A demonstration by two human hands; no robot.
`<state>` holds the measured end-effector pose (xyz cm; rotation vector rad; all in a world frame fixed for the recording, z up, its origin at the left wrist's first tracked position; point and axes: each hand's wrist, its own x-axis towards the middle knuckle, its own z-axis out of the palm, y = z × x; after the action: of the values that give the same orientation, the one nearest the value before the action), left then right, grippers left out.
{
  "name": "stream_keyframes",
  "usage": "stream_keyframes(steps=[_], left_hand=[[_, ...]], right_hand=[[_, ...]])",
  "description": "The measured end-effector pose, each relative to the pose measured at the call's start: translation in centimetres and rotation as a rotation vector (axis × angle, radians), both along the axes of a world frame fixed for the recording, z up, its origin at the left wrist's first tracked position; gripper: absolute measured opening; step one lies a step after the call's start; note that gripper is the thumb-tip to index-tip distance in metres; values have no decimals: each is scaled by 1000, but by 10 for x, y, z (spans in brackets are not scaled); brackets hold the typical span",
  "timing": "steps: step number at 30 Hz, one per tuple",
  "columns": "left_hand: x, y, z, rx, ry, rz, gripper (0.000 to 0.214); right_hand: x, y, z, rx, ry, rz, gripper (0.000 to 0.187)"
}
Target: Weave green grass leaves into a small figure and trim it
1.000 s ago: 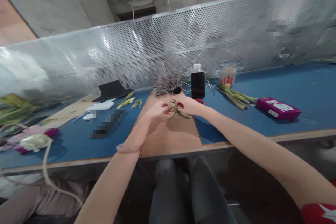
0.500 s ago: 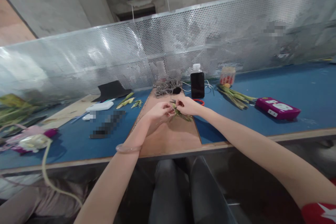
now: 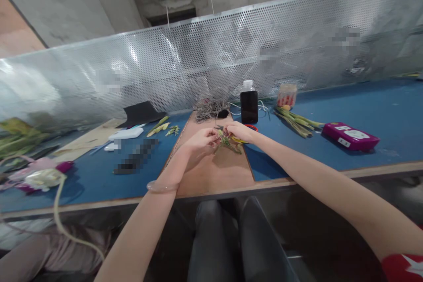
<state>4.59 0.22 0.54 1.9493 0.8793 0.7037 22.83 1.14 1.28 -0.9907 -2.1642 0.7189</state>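
Both hands work close together over the brown board (image 3: pixel 211 180). My left hand (image 3: pixel 204 139) has its thumb and fingers pinched on a small green plant sprig (image 3: pixel 226 142). To its right, my right hand (image 3: pixel 237 131) is closed, fingertips at the sprig's upper end. A narrow yellow strip (image 3: pixel 238 140) shows beneath the right hand; I cannot make out what it is. The sprig's lower leaves hang just above or lie on the board. Behind the right hand, part of a red loop (image 3: pixel 253 128) is visible.
A grey tangle of cord (image 3: pixel 209 110) lies at the board's back. Beyond my right hand stand a phone (image 3: pixel 249 107) against a bottle (image 3: pixel 247 84) and a jar (image 3: pixel 287 95). Green stalks (image 3: pixel 295 121) and a purple box (image 3: pixel 349 135) are right; plant pieces (image 3: pixel 160 128) lie left.
My right hand has turned and lowered its fingers slightly at the sprig. The yellow strip now shows under it. My left hand has barely moved.
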Motion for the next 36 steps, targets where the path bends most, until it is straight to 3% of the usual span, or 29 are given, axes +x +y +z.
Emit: stream_keyframes(steps=[3,15,25,36], left_hand=[[0,-2,2,14,28,6,30],[1,-4,4,5,82,34,34],[3,-8,8,-76,79,66,29],[3,-7,6,-105,57,74,29]], right_hand=[[0,-1,-1,37,-24,-20,16],[3,-3,-1,579,-278,-84,9],[-1,-16,4,314,-156,-117,11],[1,-18,5,288,-147,-18,14]])
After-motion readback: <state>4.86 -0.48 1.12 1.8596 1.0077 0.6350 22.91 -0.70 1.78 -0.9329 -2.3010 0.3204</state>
